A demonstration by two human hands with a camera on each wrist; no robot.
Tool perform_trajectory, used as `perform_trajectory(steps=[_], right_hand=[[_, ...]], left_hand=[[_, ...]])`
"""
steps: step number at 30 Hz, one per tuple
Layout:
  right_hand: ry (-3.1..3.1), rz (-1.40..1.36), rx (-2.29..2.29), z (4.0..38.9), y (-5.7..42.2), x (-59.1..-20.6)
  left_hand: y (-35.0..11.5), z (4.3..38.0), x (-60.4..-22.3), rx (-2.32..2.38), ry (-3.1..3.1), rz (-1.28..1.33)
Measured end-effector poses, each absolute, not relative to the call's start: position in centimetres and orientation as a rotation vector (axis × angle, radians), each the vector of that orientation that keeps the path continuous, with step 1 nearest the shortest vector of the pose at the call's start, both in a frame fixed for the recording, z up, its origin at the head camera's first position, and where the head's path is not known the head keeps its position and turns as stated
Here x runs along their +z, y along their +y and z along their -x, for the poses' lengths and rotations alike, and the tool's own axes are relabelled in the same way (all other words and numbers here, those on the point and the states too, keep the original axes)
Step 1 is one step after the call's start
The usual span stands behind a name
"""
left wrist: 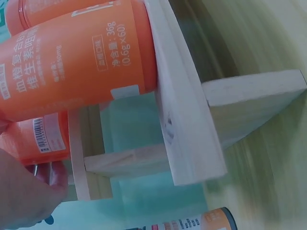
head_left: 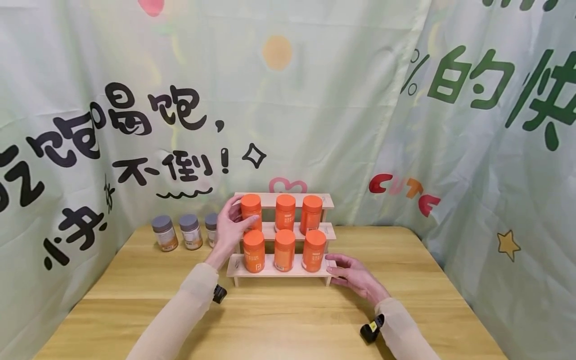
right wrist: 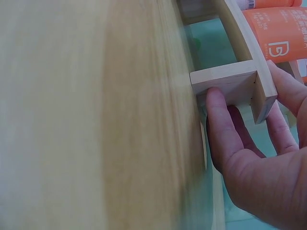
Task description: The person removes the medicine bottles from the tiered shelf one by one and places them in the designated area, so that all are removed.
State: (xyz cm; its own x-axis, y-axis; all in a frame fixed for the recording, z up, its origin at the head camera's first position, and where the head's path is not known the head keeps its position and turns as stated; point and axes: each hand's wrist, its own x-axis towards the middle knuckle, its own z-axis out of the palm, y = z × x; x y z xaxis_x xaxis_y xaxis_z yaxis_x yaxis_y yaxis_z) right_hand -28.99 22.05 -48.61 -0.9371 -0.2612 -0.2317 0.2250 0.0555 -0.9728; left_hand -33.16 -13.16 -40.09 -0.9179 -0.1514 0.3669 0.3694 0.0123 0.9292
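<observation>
A three-step wooden display rack (head_left: pixel 237 266) carries orange supplement bottles with orange lids in two rows, on its lowest and middle steps. My left hand (head_left: pixel 228 229) grips the left orange bottle (head_left: pixel 251 206) of the middle step, its thumb across the front. In the left wrist view, that bottle (left wrist: pixel 36 141) is partly behind the front-row bottle (left wrist: pixel 81 62). My right hand (head_left: pixel 357 277) holds the right end of the lowest step. The right wrist view shows its fingers (right wrist: pixel 221 120) against the rack's leg (right wrist: pixel 230 81), below the board.
Several small jars with grey-purple lids, among them a left one (head_left: pixel 165 234) and a middle one (head_left: pixel 191 232), stand left of the rack, one partly behind my left hand. The wooden table (head_left: pixel 279 320) ends at printed curtains (head_left: pixel 342 125) behind and at both sides.
</observation>
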Motion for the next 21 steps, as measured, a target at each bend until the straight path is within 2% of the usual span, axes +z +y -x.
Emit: perform_trajectory(steps=[21], right_hand=[[1.994, 0.027, -1.939, 29.1, 22.1, -48.7]], left_hand=[[-17.0, 31.8, -38.7, -1.906, -1.885, 0.175]])
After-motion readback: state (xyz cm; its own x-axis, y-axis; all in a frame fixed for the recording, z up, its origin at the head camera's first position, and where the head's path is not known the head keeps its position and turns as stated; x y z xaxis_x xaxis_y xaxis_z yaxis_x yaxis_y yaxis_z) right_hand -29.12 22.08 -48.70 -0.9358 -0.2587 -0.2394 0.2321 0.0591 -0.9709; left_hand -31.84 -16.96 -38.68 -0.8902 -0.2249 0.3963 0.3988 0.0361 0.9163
